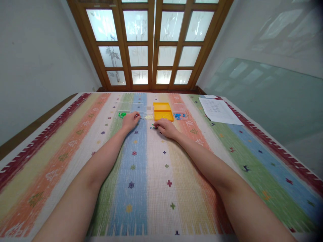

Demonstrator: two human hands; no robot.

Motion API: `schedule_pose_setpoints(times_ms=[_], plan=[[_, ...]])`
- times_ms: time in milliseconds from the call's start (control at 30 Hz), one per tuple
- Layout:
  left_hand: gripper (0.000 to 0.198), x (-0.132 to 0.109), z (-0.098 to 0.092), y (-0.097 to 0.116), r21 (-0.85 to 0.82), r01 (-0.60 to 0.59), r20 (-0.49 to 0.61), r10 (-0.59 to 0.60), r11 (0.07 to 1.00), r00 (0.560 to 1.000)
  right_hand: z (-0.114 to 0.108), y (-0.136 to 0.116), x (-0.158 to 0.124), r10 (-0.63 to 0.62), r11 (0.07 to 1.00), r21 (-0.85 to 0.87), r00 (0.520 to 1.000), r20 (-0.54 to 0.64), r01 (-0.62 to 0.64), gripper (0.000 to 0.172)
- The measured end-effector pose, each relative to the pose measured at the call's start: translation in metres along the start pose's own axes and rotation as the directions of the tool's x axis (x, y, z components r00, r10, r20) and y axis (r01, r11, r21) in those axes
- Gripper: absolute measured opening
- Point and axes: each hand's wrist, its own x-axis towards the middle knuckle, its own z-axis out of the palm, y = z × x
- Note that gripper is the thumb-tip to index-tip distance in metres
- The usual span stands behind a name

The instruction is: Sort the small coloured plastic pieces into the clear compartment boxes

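My left hand (131, 121) is closed, fingertips together at a clear box in the row; what they pinch, if anything, is too small to name. Left of it, small green pieces (122, 115) lie in a clear box. My right hand (165, 127) rests on the cloth in front of an open yellow box (163, 107), its fingers pressed together at a few tiny blue and green pieces (152, 127). Whether it grips one is hidden. Cream-coloured pieces (148, 117) sit in a clear box between the hands. Blue pieces (179, 115) fill part of the clear box at right.
A striped, patterned tablecloth (133, 201) covers the table. Printed paper sheets (219, 110) lie toward the far right. Beyond the table's far edge stand wooden doors (152, 43) with glass panes. A pale glass panel (264, 97) leans at the right wall.
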Motion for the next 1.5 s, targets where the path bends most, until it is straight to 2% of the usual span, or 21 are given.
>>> schedule_pose_setpoints(times_ms=[300, 433, 733, 967, 1067, 1233, 1367, 1500], plan=[[0.027, -0.002, -0.005, 0.006, 0.017, 0.031, 0.029, -0.031, 0.999, 0.999, -0.001, -0.013, 0.001, -0.064, 0.997, 0.048, 0.996, 0.061, 0.061, 0.027], [0.028, -0.002, -0.004, 0.006, 0.023, 0.03, 0.03, -0.031, 0.999, 0.999, -0.001, -0.013, 0.001, -0.07, 0.995, 0.068, 0.997, 0.029, 0.068, 0.026], [0.027, -0.001, -0.002, 0.003, 0.021, 0.031, 0.014, -0.031, 0.999, 0.999, -0.002, -0.007, 0.0, -0.057, 0.994, -0.09, 0.998, 0.029, 0.06, 0.023], [0.025, 0.001, -0.004, -0.001, 0.039, 0.103, -0.061, -0.1, 0.994, 0.993, 0.001, -0.012, 0.002, -0.156, 0.98, -0.117, 0.986, 0.062, 0.163, 0.025], [0.025, 0.005, -0.013, -0.013, 0.057, 0.212, -0.137, -0.203, 0.976, 0.97, 0.001, -0.013, 0.003, -0.188, 0.969, -0.143, 0.977, 0.103, 0.202, 0.028], [0.026, 0.009, -0.033, -0.044, 0.032, 0.423, -0.265, -0.401, 0.905, 0.877, -0.001, -0.015, 0.001, -0.189, 0.961, -0.176, 0.972, 0.139, 0.213, 0.027], [0.025, 0.009, -0.04, -0.06, -0.015, 0.496, -0.331, -0.472, 0.868, 0.817, -0.004, -0.017, 0.0, -0.211, 0.955, -0.176, 0.965, 0.159, 0.238, 0.025], [0.023, 0.009, -0.04, -0.063, -0.032, 0.528, -0.323, -0.509, 0.848, 0.798, -0.004, -0.018, 0.0, -0.195, 0.956, -0.19, 0.967, 0.162, 0.225, 0.026]])
